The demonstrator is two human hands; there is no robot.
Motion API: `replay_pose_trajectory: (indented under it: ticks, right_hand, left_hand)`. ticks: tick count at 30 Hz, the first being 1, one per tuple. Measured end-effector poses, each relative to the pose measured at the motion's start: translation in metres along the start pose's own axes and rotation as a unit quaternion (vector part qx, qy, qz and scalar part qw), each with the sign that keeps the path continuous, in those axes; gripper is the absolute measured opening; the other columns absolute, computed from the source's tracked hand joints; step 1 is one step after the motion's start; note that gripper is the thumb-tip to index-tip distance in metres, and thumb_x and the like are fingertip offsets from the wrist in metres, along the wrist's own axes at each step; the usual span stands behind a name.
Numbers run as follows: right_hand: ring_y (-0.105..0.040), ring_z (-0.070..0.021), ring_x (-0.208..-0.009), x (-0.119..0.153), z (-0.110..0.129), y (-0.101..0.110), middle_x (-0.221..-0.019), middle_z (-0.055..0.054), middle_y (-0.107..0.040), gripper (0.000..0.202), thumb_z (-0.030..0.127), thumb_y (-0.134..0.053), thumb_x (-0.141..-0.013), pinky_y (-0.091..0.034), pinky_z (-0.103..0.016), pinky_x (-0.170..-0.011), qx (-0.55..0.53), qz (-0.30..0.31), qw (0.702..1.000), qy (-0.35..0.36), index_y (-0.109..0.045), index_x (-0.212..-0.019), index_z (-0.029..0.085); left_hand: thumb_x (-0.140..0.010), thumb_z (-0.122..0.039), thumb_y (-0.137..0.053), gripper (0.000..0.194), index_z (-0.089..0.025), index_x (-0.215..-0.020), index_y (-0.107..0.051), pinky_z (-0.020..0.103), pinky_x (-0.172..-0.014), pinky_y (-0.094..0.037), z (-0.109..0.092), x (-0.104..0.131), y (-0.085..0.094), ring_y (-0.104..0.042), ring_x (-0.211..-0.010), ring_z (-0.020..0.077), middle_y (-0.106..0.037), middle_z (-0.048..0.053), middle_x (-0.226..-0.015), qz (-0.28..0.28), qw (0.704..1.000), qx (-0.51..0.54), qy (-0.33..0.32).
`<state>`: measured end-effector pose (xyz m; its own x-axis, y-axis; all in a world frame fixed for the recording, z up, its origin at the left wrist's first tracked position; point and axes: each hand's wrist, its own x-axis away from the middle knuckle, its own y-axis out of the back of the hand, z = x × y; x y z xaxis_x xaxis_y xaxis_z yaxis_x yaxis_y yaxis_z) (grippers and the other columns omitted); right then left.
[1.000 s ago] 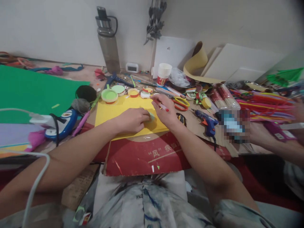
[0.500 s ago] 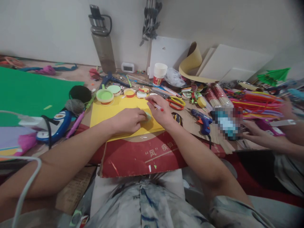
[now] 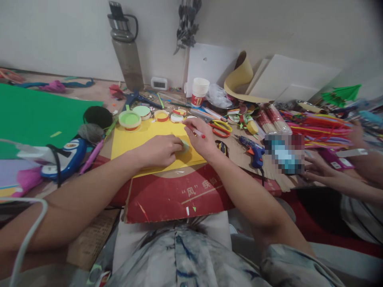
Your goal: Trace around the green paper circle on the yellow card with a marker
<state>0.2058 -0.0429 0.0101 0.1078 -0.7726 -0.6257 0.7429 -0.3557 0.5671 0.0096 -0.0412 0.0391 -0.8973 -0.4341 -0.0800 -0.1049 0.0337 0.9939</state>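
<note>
My right hand (image 3: 201,137) is closed around a red pen (image 3: 198,134) over a sheet of yellow paper (image 3: 146,139). My left hand (image 3: 163,150) rests palm down on the same sheet, fingers curled together. Its fingertips hold the left edge of a small pale green paper disc (image 3: 186,148), which lies between my hands. The disc is partly hidden and blurred, and the pen's tip is hard to make out. Behind my hands stand several small round paper pieces with rims, including a green one (image 3: 129,119) and a yellow one (image 3: 161,116).
Yellow-handled scissors (image 3: 221,127) and a blue glue gun (image 3: 253,151) lie to the right. A red cardboard sheet (image 3: 176,195) juts over the near edge. Paper cups (image 3: 199,91) and a tall bottle (image 3: 127,56) stand behind. Another person's hand (image 3: 323,171) is beside a blurred-out phone-like object.
The whole view has shifted slightly, so everything appears a little further left. Both hands keep nearly the same pose over the yellow paper.
</note>
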Motion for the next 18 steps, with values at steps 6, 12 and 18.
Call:
replay_pose_trajectory:
  ticks: [6,12,18]
  right_hand:
    - [-0.064,-0.0212,-0.099,0.0008,-0.0003,-0.0008,-0.102,-0.006,-0.072,0.016,0.028,-0.052,-0.094,-0.051,-0.038,-0.093,-0.009,-0.008,1.0,0.005,-0.065,-0.101,0.024]
    - [-0.064,-0.0217,-0.1,0.0003,-0.0018,-0.0014,-0.102,-0.006,-0.072,0.016,0.028,-0.052,-0.093,-0.051,-0.038,-0.094,-0.005,-0.007,1.0,0.005,-0.065,-0.101,0.025]
    - [-0.064,-0.0217,-0.102,-0.0004,-0.0005,0.0,-0.104,-0.007,-0.072,0.016,0.028,-0.053,-0.094,-0.051,-0.039,-0.095,-0.004,0.005,1.0,-0.004,-0.066,-0.101,0.024]
  left_hand:
    - [-0.082,-0.016,-0.048,0.037,-0.018,-0.109,-0.074,0.037,-0.097,-0.054,-0.0006,-0.0005,0.0016,-0.067,-0.11,0.025,-0.071,0.009,-0.124,0.006,1.0,0.006,0.002]
    - [-0.083,-0.015,-0.047,0.038,-0.017,-0.109,-0.074,0.039,-0.098,-0.054,-0.0019,-0.0007,0.0034,-0.067,-0.111,0.0259,-0.071,0.01,-0.125,0.023,1.0,0.001,0.009]
    - [-0.084,-0.016,-0.047,0.038,-0.017,-0.111,-0.074,0.038,-0.1,-0.053,-0.0023,-0.0005,0.0041,-0.066,-0.112,0.0253,-0.07,0.009,-0.127,0.023,1.0,0.001,0.011]
